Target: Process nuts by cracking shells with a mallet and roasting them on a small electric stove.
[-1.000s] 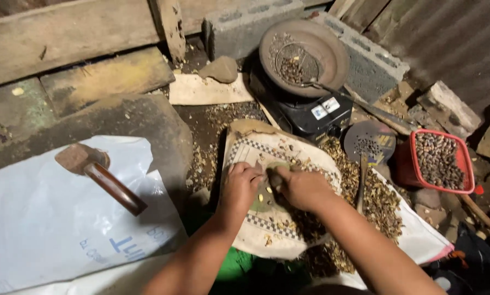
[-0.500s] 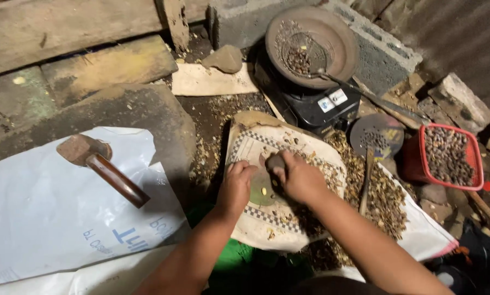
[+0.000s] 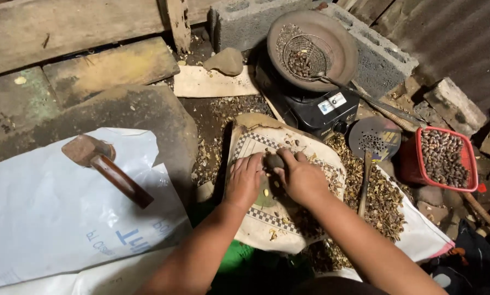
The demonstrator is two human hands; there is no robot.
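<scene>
Two hands meet over a patterned cloth (image 3: 288, 218): the right hand (image 3: 302, 177) has risen, its grip now clenched on a dark stone (image 3: 273, 161); the left hand (image 3: 244, 180) presses flat, grasping nothing, beside scattered shells.

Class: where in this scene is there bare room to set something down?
Free: the white sack beyond the hammer, and the plank behind it. Crowded: the cloth under both hands, and husks between skimmer and red basket.
</scene>
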